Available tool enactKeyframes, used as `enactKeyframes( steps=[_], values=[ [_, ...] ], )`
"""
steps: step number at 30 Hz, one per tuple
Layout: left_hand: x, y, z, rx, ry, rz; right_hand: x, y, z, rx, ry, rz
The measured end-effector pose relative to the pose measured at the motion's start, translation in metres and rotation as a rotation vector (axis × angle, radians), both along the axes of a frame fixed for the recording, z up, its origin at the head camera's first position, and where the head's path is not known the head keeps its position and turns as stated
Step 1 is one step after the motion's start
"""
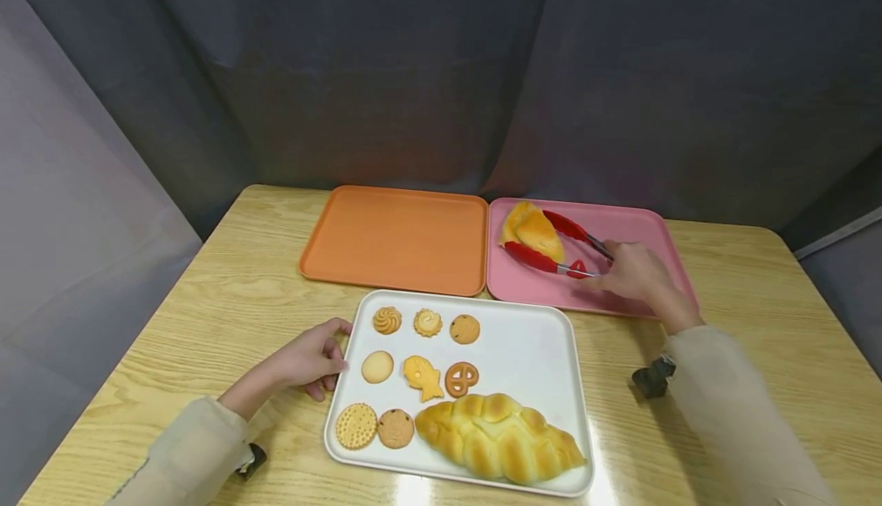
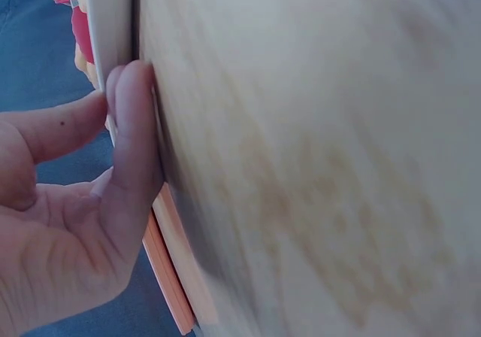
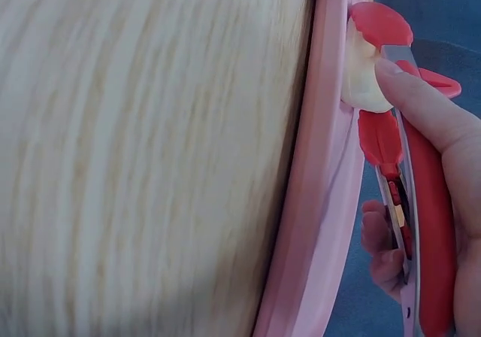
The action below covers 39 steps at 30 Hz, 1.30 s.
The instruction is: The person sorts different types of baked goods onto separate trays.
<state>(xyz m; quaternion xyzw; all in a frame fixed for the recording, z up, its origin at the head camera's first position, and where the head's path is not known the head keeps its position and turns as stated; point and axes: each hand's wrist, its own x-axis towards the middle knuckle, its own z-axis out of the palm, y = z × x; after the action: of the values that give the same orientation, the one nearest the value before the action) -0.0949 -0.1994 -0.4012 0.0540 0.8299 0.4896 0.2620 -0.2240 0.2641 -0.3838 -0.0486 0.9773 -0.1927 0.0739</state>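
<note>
My right hand (image 1: 630,270) grips red-tipped metal tongs (image 1: 530,256) over the pink tray (image 1: 627,223). The tongs' red ends stand apart, one on each side of a golden bread piece (image 1: 527,226) at that tray's left end. In the right wrist view, the thumb lies along one arm of the tongs (image 3: 432,232) with fingers curled round the other. At the left edge of the white tray (image 1: 530,345), my left hand (image 1: 310,360) holds the rim between thumb and fingers. A braided loaf (image 1: 499,437) lies at the tray's near right.
Several cookies sit in rows on the white tray's left part, including a fish-shaped cookie (image 1: 423,377) and a pretzel (image 1: 461,378). An orange tray (image 1: 400,234) lies beside the pink one at the back of the wooden table (image 1: 213,284). Dark curtain (image 1: 386,70) hangs behind.
</note>
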Motion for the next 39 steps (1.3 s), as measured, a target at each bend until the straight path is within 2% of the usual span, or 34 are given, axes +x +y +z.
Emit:
enactKeyframes(
  steps=[9,16,20,29,36,39],
  values=[
    [-0.001,0.0,0.001,-0.014,0.0,0.002,0.001,-0.001,-0.001,0.03,-0.027,0.027],
    [-0.002,0.0,-0.001,-0.007,0.004,-0.003,0.007,0.001,-0.001,0.008,-0.028,-0.017],
    [-0.002,0.0,-0.001,-0.003,0.005,-0.003,0.013,0.003,0.0,0.017,-0.009,-0.009],
    [-0.002,-0.001,0.0,0.001,0.0,0.001,0.031,0.009,0.005,0.047,0.113,0.087],
    [-0.001,0.0,0.0,-0.002,0.001,0.002,0.048,0.011,0.007,0.068,0.249,0.154],
    [-0.002,0.0,0.0,-0.008,0.0,0.002,0.056,0.011,0.008,0.058,0.274,0.167]
  ],
)
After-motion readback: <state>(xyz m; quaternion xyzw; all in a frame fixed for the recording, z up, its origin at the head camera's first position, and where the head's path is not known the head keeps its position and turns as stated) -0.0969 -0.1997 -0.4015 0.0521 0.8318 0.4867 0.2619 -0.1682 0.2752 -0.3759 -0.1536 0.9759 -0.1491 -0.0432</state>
